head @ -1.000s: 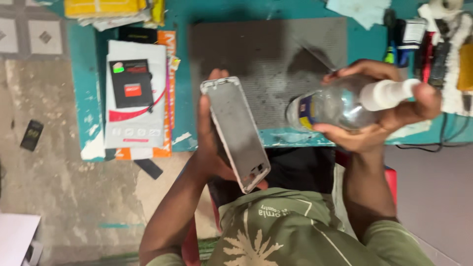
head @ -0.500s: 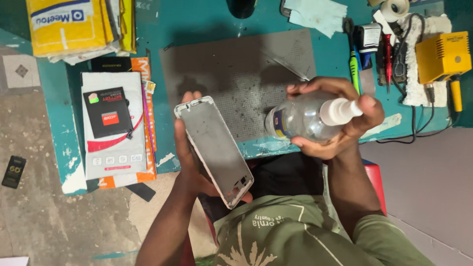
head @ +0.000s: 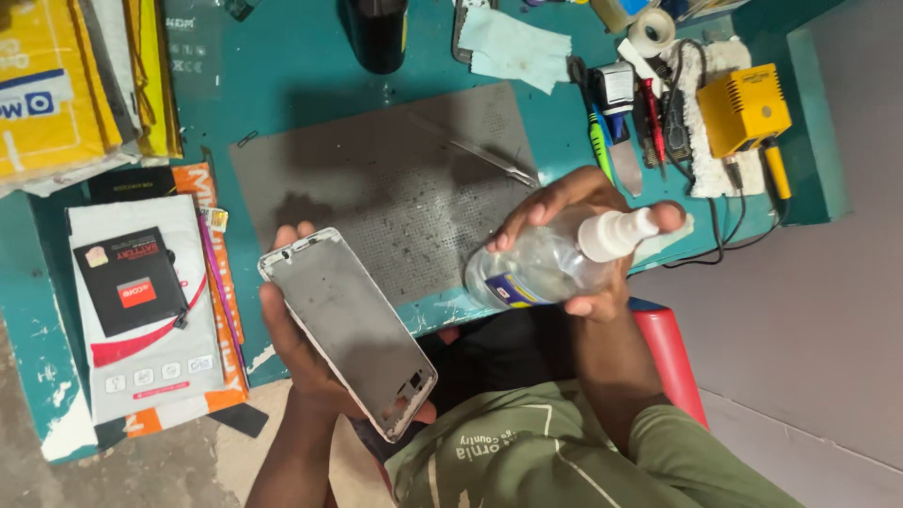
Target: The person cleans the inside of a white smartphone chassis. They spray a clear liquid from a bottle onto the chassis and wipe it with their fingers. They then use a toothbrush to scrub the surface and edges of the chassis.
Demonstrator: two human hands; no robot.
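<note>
Left hand (head: 301, 362), lower centre-left, cups a bare silver phone frame (head: 348, 329) from beneath, fingers curled round its edges, while right hand (head: 583, 254), centre-right, grips a clear spray bottle (head: 546, 263) lying sideways, forefinger atop white nozzle, over the grey work mat (head: 395, 179).

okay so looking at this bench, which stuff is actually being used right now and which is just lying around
In use:
left hand holding the phone frame
right hand holding the clear spray bottle

Lying about:
tweezers on the grey mat
yellow box unit
tape roll
blue cloth
black battery on a white pack
</note>
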